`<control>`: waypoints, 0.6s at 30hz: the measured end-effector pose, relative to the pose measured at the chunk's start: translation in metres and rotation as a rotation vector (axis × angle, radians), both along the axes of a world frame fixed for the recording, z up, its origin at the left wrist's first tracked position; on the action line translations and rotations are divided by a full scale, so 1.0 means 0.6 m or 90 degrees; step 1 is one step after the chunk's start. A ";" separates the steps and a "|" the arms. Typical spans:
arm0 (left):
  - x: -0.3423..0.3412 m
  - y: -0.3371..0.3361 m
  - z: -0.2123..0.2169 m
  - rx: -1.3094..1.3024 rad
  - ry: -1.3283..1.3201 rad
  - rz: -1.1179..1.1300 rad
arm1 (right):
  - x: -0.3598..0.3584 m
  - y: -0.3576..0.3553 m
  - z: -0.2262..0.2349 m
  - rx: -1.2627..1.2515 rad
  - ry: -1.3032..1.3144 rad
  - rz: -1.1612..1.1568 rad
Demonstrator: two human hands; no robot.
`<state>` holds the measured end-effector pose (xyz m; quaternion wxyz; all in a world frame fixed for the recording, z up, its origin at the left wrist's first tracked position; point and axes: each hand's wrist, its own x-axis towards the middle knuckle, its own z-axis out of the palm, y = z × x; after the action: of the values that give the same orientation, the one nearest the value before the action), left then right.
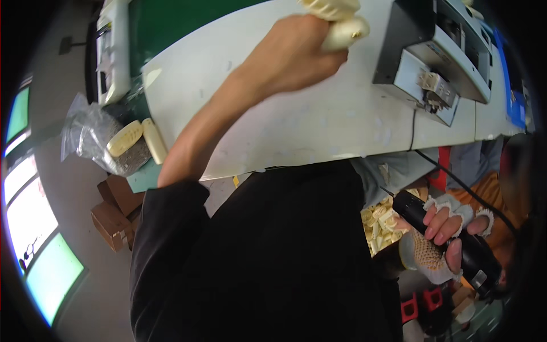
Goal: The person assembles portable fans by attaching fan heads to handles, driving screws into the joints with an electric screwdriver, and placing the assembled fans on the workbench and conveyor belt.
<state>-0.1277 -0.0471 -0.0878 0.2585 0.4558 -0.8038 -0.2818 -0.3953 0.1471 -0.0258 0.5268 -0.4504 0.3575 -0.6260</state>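
My left hand [299, 54], bare and below a black sleeve, is closed round cream plastic housing pieces [345, 34] above the far part of the white table [319, 125]. One piece has a ribbed surface and is cut off by the upper edge; another is smooth and rounded. At the lower right, my right hand [430, 256], in a knitted glove with bare fingertips, grips a black electric screwdriver [476, 259]. Its thin bit points up and left, near the table's front edge. Beneath it, many cream plastic parts [376, 228] lie in a heap, partly hidden by my arm.
A grey metal machine [439, 62] stands at the table's right, with a black cord [444, 171] hanging nearby. Two cream shells [125, 138] rest by a clear bag [94, 134] of small dark pieces at left. Cardboard boxes [114, 219] sit below.
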 end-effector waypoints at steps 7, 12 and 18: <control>0.012 -0.312 -0.078 -0.108 -0.175 0.103 | -0.006 0.011 -0.005 0.021 0.007 0.055; 0.035 -0.288 -0.075 -0.392 -0.298 0.307 | -0.025 0.006 -0.022 0.035 0.015 0.064; 0.110 0.089 0.100 -0.141 -0.548 0.596 | -0.045 0.030 -0.030 0.049 -0.095 0.007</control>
<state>-0.0616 0.0066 -0.0280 0.0536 0.8010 -0.5762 0.1532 -0.4222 0.1649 -0.0441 0.5722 -0.3841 0.3387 -0.6406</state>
